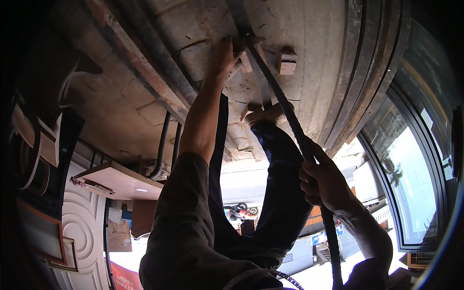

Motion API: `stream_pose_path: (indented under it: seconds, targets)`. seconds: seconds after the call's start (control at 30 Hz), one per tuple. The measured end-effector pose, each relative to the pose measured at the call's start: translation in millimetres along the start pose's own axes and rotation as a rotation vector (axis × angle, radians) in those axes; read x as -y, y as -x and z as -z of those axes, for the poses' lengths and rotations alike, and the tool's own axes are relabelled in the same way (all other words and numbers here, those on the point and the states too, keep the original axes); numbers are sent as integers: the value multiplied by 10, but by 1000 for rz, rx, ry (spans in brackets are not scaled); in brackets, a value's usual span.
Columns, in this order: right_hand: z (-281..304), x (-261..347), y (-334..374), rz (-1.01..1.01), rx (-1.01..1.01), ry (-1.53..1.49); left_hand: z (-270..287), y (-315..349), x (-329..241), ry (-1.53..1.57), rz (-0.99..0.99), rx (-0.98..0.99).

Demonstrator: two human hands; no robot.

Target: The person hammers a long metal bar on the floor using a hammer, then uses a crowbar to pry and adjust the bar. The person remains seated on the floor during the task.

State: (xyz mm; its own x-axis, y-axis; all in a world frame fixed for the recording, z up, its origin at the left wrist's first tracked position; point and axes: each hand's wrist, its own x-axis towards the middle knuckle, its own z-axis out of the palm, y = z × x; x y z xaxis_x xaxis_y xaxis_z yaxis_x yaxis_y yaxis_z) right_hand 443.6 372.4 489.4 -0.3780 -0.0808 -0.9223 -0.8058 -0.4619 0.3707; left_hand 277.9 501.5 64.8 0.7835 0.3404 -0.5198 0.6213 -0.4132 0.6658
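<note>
A long, dark, rough-surfaced rod [275,87] slants from the floor up past my right side. My right hand [326,186] is closed around it, fingers wrapped about the upper part. At the rod's low far end it meets a flat dark metal bar [238,14] lying along the floor. My left hand [226,55] reaches down to that spot, its fingers curled in shadow beside the bar; what they grip is hard to make out. A reddish block [246,64] sits by the bar there. My foot [266,115] rests at the bar's near end.
Another reddish block [287,64] stands right of the rod. Long metal beams [140,60] lie on the left, more beams [360,72] on the right. A glass door [411,179] is at right, a pale board [118,181] at left, and a motorcycle [241,210] farther off.
</note>
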Motion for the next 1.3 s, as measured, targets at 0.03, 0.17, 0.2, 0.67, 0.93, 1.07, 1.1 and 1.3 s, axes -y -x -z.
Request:
stream_pose_path:
  seconds: [0.03, 0.17, 0.2, 0.67, 0.93, 1.07, 1.1, 1.3]
  targets:
    - [15, -113, -31, 7, -52, 44, 1, 25, -6, -3, -46, -22]
    - [313, -496, -247, 63, -45, 100, -43, 84, -52, 57, 43, -37]
    - [355, -502, -252, 67, -23, 76, -46, 90, -57, 57, 30, -71]
    - [624, -367, -228, 131, -94, 488, -82, 117, -20, -103, -33, -162]
    - [436, -1508, 95, 466, -270, 806, 58, -221, 84, -76, 86, 181]
    - [545, -1510, 2, 688, -400, 993, -33, -361, 169, -227, 73, 295]
    - [583, -1479, -59, 735, -424, 1074, -55, -396, 204, -254, 89, 305]
    - [782, -1587, -180, 558, -450, 1014, -67, -294, 116, -120, 38, 180]
